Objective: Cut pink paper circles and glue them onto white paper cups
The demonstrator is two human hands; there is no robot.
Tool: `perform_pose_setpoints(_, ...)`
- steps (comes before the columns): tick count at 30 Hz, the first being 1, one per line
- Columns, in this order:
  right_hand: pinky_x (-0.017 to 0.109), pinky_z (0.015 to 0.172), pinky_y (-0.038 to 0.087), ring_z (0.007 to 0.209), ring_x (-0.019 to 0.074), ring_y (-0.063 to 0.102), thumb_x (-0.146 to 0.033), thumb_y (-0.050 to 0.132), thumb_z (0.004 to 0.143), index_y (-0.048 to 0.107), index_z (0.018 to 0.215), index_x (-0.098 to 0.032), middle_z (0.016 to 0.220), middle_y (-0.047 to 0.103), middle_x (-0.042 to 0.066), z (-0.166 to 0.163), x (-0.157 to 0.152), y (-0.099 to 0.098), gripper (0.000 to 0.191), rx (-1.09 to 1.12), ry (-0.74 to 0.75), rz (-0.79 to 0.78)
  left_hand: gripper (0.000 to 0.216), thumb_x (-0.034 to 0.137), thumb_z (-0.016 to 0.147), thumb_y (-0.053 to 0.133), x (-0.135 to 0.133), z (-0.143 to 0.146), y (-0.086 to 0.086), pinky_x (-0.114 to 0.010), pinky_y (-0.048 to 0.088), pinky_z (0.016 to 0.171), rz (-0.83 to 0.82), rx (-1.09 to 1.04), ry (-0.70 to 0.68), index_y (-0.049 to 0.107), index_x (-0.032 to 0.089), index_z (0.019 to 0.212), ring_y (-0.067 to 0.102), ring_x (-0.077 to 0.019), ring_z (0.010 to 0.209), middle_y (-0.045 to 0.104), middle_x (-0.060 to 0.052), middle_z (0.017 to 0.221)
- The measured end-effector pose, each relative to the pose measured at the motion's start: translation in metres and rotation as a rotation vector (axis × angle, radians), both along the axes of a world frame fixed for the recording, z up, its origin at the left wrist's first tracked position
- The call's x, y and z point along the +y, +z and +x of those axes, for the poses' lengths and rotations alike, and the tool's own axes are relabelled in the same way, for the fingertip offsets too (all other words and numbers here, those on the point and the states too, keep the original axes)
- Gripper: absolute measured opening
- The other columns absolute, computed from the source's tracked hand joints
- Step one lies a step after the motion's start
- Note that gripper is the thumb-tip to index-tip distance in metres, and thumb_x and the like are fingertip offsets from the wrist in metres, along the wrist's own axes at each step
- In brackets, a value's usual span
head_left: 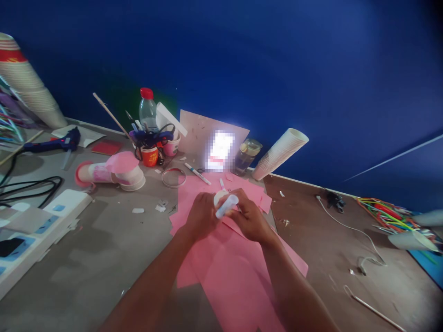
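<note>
My left hand (203,214) is closed on a pale, rounded piece (218,198), largely hidden by the fingers; its kind cannot be made out. In my right hand (249,216), the fingers pinch a short, whitish, translucent cylinder (227,206) that slants across the front of the pale piece. Whether the two touch is unclear. Both hands are close together above overlapping sheets of pink paper (235,276). Just beyond them lies a small white stick-like item (222,184), and a white marker (197,174) rests on the far edge of the paper.
A lit phone (220,151) leans at the back beside a jar (248,156) and stacked paper cups (281,153). Joined pink-trimmed cups (114,173), a tape roll (174,177), a glue gun (53,142) and a power strip (44,230) are left. A cable (349,226) lies right.
</note>
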State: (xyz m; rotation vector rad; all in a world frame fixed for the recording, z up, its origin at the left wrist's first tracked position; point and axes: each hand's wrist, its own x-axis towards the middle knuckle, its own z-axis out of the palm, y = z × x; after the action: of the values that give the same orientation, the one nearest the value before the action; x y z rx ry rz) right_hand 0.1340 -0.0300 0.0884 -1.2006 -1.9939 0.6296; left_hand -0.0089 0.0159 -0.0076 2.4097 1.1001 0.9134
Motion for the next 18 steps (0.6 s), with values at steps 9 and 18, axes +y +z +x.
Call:
perform_pose_setpoints(9,0.035,0.086,0.043,0.096,0.0197,0.055,-0.026,0.051,0.086,0.061,0.101,-0.022,0.101,0.06,0.006,0.009,0.013,-0.017,0.018,0.143,-0.292,0.073,0.033,0.019,0.071,0.056,-0.003,0.001,0.001,-0.042,0.042,0.086,0.005,-0.052,0.036,0.05,0.017,0.103,0.054,-0.025,0.094,0.059,-0.008,0.093)
perform_pose_setpoints(18,0.04,0.088,0.043,0.098,0.023,0.049,-0.021,0.05,0.084,0.061,0.106,-0.024,0.096,0.06,0.006,0.001,0.014,-0.028,0.025,-0.019,-0.242,0.135,0.033,0.016,0.071,0.054,0.0,0.001,-0.003,-0.045,0.04,0.089,0.071,-0.033,-0.015,0.046,0.018,0.103,0.053,-0.0251,0.092,0.057,-0.008,0.093)
